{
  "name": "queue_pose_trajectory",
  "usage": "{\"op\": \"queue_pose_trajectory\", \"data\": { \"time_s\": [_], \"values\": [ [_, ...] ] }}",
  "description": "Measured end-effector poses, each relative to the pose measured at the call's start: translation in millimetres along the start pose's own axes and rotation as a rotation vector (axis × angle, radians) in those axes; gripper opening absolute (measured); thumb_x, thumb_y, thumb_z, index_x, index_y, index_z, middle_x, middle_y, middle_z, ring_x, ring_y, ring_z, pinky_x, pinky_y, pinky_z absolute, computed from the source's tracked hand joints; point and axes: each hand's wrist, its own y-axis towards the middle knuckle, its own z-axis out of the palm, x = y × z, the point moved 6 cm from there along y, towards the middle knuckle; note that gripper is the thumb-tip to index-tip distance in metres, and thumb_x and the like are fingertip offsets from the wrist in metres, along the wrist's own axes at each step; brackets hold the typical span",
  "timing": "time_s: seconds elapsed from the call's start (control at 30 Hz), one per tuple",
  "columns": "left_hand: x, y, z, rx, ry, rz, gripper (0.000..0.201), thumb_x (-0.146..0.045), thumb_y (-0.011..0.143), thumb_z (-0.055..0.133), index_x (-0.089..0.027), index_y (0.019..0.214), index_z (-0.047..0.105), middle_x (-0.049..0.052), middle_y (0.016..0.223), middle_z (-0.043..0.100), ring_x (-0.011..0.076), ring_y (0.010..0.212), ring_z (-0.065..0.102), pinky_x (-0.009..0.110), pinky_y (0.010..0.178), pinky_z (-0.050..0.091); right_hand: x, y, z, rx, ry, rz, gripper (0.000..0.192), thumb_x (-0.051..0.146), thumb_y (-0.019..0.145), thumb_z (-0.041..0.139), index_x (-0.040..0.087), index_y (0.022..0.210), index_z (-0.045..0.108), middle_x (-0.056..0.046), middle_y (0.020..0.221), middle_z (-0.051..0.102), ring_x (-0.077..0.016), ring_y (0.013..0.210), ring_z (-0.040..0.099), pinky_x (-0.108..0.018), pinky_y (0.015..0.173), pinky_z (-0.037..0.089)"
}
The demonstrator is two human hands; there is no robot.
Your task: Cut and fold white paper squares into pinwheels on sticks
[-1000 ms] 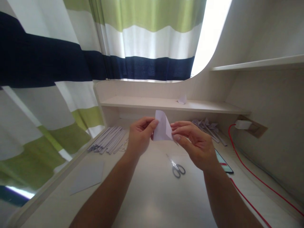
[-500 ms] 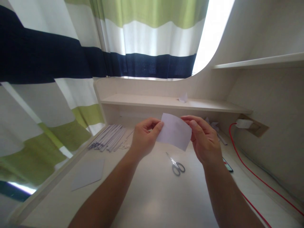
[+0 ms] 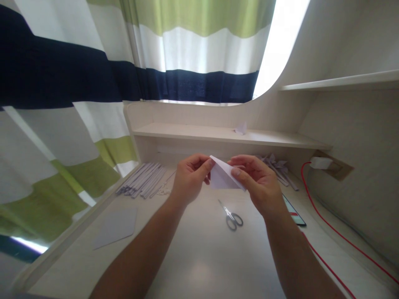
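A small white paper sheet (image 3: 225,177) is hanging in mid-air at the centre of the frame, above the pale desk (image 3: 199,257). It is folding over on itself into a flat triangular shape, with one point rising at its upper left and a long crease running down to its lower right; its surface is plain, with no writing showing. The left hand (image 3: 188,180) is pinching the paper's upper left tip between thumb and forefinger, the other fingers curling in. The right hand (image 3: 260,185) is gripping the right side, thumb lying along the top fold and fingers tucking underneath.

Just below the paper, a pair of scissors (image 3: 231,216) is lying closed on the desk. A dark phone (image 3: 294,211) is resting at the right, partly behind the right wrist, and a red cable (image 3: 327,226) is running past it up to a white plug (image 3: 319,162). A row of folded paper strips (image 3: 143,180) is lying left of centre, another heap of folded paper pieces (image 3: 276,166) is sitting behind the right hand, and a flat grey sheet (image 3: 116,226) is lying at lower left. On the shelf (image 3: 187,132) above, one small paper scrap (image 3: 241,128) is sitting. A striped curtain (image 3: 93,74) is filling the upper left.
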Motion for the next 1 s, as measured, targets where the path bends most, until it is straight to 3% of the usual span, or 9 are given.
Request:
{"op": "queue_pose_trajectory", "data": {
  "time_s": [0.07, 0.23, 0.4, 0.63, 0.83, 1.0],
  "values": [
    [0.8, 0.1, -0.8, -0.019, -0.035, 0.0, 0.027, -0.042, 0.087, 0.08, -0.016, 0.083, 0.077, 0.001, 0.069, 0.069, 0.0111, 0.057, 0.061, 0.02, 0.048, 0.053, -3.2, 0.9, 1.1, 0.015, 0.02, 0.029, 0.024, 0.04, 0.09, 0.081, 0.029, 0.111, 0.077, -0.002, 0.103, 0.076, -0.0155, 0.084, 0.069, -0.025, 0.067, 0.055],
    [5.2, 1.7, -5.3, -0.108, -0.108, 0.025, 0.026, -0.044, 0.085, 0.082, -0.018, 0.085, 0.078, 0.0, 0.072, 0.07, 0.0122, 0.061, 0.064, 0.021, 0.052, 0.056, -8.1, 2.6, 1.3, -0.015, 0.07, 0.033, 0.016, 0.042, 0.095, 0.075, 0.027, 0.102, 0.075, 0.002, 0.084, 0.066, -0.0115, 0.07, 0.06, -0.023, 0.061, 0.052],
    [7.0, 1.6, -9.8, -0.196, -0.123, 0.057, 0.027, -0.045, 0.083, 0.084, -0.019, 0.086, 0.078, 0.001, 0.075, 0.072, 0.012, 0.063, 0.064, 0.02, 0.052, 0.056, -7.0, 2.5, 6.1, -0.017, 0.129, 0.008, 0.014, 0.038, 0.093, 0.078, 0.027, 0.098, 0.071, 0.001, 0.092, 0.07, -0.0145, 0.078, 0.065, -0.027, 0.066, 0.059],
    [-0.8, -4.0, -1.0, -0.149, -0.109, 0.049, 0.027, -0.045, 0.087, 0.079, -0.018, 0.09, 0.079, 0.002, 0.075, 0.072, 0.0144, 0.064, 0.066, 0.023, 0.05, 0.058, -3.5, 0.8, 10.7, -0.006, 0.088, 0.022, 0.022, 0.035, 0.087, 0.085, 0.024, 0.092, 0.067, 0.0, 0.099, 0.075, -0.0137, 0.08, 0.069, -0.023, 0.062, 0.055],
    [-4.6, -6.2, 2.5, -0.12, -0.094, 0.033, 0.025, -0.042, 0.086, 0.08, -0.018, 0.086, 0.079, 0.002, 0.072, 0.072, 0.0135, 0.062, 0.065, 0.023, 0.051, 0.057, -2.4, -1.8, 4.1, -0.069, -0.106, 0.0, 0.025, 0.046, 0.092, 0.078, 0.023, 0.091, 0.069, 0.002, 0.073, 0.067, -0.0117, 0.06, 0.058, -0.023, 0.051, 0.043],
    [-8.9, -10.1, 6.8, -0.08, -0.013, 0.039, 0.024, -0.041, 0.085, 0.081, -0.018, 0.087, 0.081, 0.003, 0.072, 0.074, 0.0149, 0.064, 0.067, 0.024, 0.054, 0.059, 1.7, -2.1, 0.8, -0.127, -0.236, -0.034, 0.034, 0.052, 0.097, 0.07, 0.02, 0.084, 0.07, 0.001, 0.066, 0.062, -0.013, 0.057, 0.053, -0.026, 0.05, 0.038]
  ]
}}
